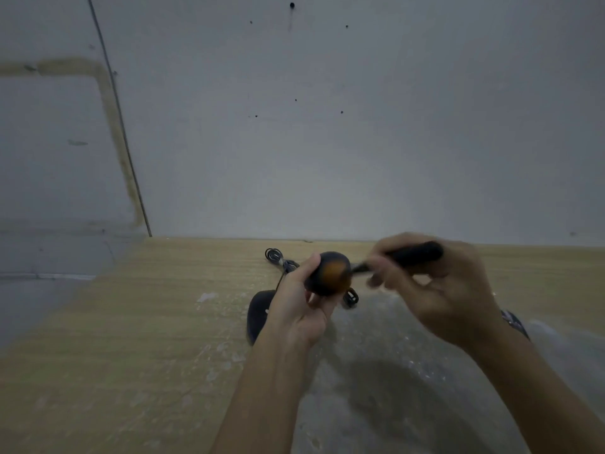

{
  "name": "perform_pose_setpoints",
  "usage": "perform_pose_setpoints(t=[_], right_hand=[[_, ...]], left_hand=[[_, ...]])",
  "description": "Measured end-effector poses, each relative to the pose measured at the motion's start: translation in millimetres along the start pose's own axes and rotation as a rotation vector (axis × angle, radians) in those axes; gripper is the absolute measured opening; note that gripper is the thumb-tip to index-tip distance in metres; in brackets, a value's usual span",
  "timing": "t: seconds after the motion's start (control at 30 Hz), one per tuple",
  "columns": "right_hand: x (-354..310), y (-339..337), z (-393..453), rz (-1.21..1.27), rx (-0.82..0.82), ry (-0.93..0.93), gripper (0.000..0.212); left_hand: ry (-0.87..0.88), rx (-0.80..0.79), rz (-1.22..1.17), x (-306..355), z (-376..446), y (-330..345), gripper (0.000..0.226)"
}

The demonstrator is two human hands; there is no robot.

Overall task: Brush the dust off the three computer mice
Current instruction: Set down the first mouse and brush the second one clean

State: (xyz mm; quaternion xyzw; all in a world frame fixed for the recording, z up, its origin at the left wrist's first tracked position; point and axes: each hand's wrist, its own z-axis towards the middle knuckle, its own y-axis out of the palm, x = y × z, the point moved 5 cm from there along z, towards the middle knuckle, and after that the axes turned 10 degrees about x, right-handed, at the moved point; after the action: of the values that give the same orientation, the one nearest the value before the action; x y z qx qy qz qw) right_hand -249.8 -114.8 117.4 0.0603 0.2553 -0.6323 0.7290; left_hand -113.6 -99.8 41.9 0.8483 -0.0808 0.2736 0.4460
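Left hand (299,309) holds a black-and-orange mouse (329,273) lifted above the wooden table (137,322), thumb and fingers curled round its sides; its long axis appears to run near-to-far, though blur leaves its heading unclear. Right hand (435,290) grips a dark brush (406,255), fingers wrapped round the handle, long axis roughly horizontal, tip pointing left and touching the mouse's right side. Behind the left hand a second black mouse (258,316) lies on the table, with coiled cable (278,258) farther back by the wall (327,142).
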Motion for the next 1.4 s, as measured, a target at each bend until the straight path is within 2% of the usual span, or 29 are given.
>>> perform_pose_setpoints(t=[0.07, 0.17, 0.3, 0.37, 0.5, 0.6, 0.73, 0.83, 0.87, 0.93, 1.0, 1.03, 1.13, 1.17, 1.27, 1.3, 1.4], right_hand=[[1, -4, -2, -0.032, 0.083, -0.048, 0.014], [-1, 2, -7, -0.097, -0.046, -0.121, 0.016], [-1, -1, -13, -0.193, -0.027, -0.215, 0.016], [-1, 4, -19, -0.167, -0.093, -0.233, 0.013], [-1, -1, -17, -0.193, -0.013, -0.237, 0.014], [-3, 6, -24, -0.219, -0.065, -0.290, 0.017], [-4, -4, -19, -0.222, 0.050, -0.262, 0.014], [-4, 6, -27, -0.207, -0.126, -0.258, 0.018], [-1, 4, -26, -0.214, -0.120, -0.228, 0.019], [1, -12, -16, -0.269, 0.059, -0.187, 0.017], [-5, -25, -11, -0.281, 0.217, -0.235, 0.014], [-8, -24, -14, -0.262, 0.207, -0.263, 0.013], [-7, -4, -31, -0.198, -0.003, -0.273, 0.016], [-2, -5, -30, -0.206, -0.013, -0.243, 0.016], [1, -25, -17, -0.255, 0.178, -0.195, 0.016], [-1, -27, -17, -0.240, 0.188, -0.202, 0.017], [-4, -15, -21, -0.146, 0.047, -0.179, 0.023]], left_hand=[[-0.022, -0.003, -0.011, -3, 1, 1, 0.017], [-0.048, 0.032, -0.025, -9, 3, -2, 0.025], [-0.094, 0.038, -0.046, -15, 0, -1, 0.016], [-0.092, 0.052, -0.048, -14, 0, -1, 0.019], [-0.106, 0.064, -0.084, -14, 4, -1, 0.029], [-0.110, 0.068, -0.043, -15, 3, 0, 0.033], [-0.123, 0.060, -0.059, -16, 2, 0, 0.025], [-0.145, 0.059, -0.016, -22, 2, -1, 0.028], [-0.160, 0.063, -0.030, -23, 2, -1, 0.029], [-0.185, 0.071, -0.077, -24, 5, -3, 0.029], [-0.199, 0.085, -0.111, -24, 4, -3, 0.033], [-0.197, 0.074, -0.110, -24, 3, -3, 0.035], [-0.196, 0.035, -0.057, -26, 1, 2, 0.033], [-0.195, 0.033, -0.060, -26, 2, 2, 0.035], [-0.200, 0.050, -0.099, -23, 4, 0, 0.043], [-0.188, 0.038, -0.090, -23, 3, 0, 0.039], [-0.100, 0.003, 0.032, -22, 2, 5, 0.019]])
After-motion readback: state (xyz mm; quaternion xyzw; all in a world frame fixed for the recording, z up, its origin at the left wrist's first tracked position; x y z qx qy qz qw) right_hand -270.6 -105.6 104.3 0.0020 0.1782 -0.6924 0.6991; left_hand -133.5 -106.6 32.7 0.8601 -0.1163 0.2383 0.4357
